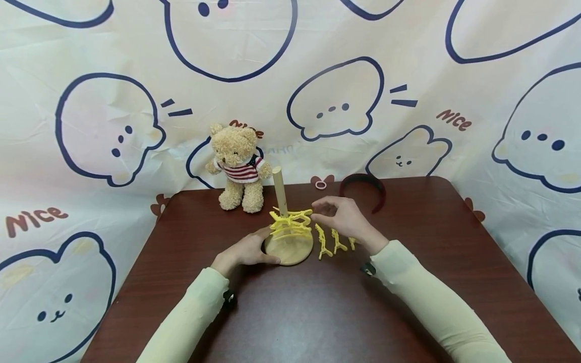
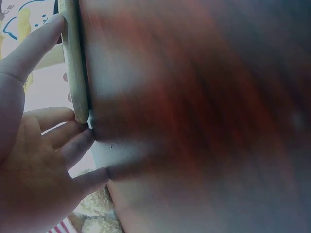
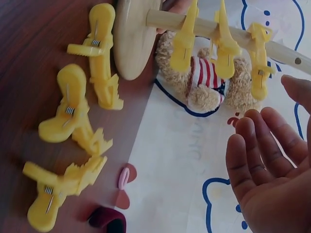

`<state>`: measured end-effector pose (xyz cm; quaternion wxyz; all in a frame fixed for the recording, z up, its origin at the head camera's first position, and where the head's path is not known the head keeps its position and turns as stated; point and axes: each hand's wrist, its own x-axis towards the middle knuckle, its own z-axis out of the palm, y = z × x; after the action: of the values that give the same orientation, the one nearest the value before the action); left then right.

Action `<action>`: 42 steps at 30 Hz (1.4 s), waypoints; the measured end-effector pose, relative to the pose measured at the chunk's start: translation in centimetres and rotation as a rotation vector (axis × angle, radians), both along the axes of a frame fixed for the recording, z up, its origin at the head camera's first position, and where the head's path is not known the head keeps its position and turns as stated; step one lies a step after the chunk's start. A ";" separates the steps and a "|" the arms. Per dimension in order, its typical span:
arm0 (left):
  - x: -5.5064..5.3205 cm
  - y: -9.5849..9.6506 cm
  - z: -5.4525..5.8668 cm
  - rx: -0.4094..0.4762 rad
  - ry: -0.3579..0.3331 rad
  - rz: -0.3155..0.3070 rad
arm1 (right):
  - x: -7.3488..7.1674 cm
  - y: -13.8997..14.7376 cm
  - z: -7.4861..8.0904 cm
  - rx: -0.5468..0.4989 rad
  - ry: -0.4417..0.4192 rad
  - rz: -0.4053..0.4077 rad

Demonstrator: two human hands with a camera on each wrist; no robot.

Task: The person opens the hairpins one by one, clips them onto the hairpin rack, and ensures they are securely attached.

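Note:
A wooden stand (image 1: pixel 290 253) with a round base and an upright post (image 1: pixel 280 194) is on the table. My left hand (image 1: pixel 246 248) holds the base at its left edge, the thumb in front and the fingers along the side. Three yellow spring clips are clamped on the post at different heights; the top clip (image 3: pixel 260 68) is nearest my right hand (image 1: pixel 341 218). In the right wrist view that hand has its fingers spread loosely, with a gap to the clip and nothing held. Three more yellow clips (image 3: pixel 73 107) lie loose on the table right of the base.
A teddy bear (image 1: pixel 238 166) in a striped sweater stands behind the stand on the left. At the back edge are a small pink ring (image 1: pixel 321 185) and a dark red headband (image 1: pixel 380 189). A patterned cloth (image 1: pixel 254 101) hangs behind the brown table (image 1: pixel 290 312).

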<state>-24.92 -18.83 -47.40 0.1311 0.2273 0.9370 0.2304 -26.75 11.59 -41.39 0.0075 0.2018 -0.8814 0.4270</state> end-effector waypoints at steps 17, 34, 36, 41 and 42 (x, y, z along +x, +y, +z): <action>-0.1 -0.2 0.0 -0.002 -0.014 0.010 | 0.8 5.4 -1.6 0.015 -0.006 -0.056; 0.0 -0.1 -0.2 -0.010 -0.011 0.002 | 1.5 9.3 -4.7 0.226 -0.086 -0.080; -0.1 -0.1 -0.2 -0.013 -0.011 0.002 | 1.6 9.5 -4.9 0.257 -0.093 -0.082; -0.1 -0.1 -0.2 -0.010 -0.015 0.002 | 1.6 9.7 -5.4 0.301 -0.097 -0.086; -0.1 -0.1 -0.2 -0.009 -0.016 0.003 | 1.6 9.6 -5.5 0.309 -0.100 -0.090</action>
<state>-25.00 -18.93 -47.56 0.1392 0.2236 0.9374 0.2279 -25.18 21.23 -46.91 -0.0484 0.1395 -0.9440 0.2952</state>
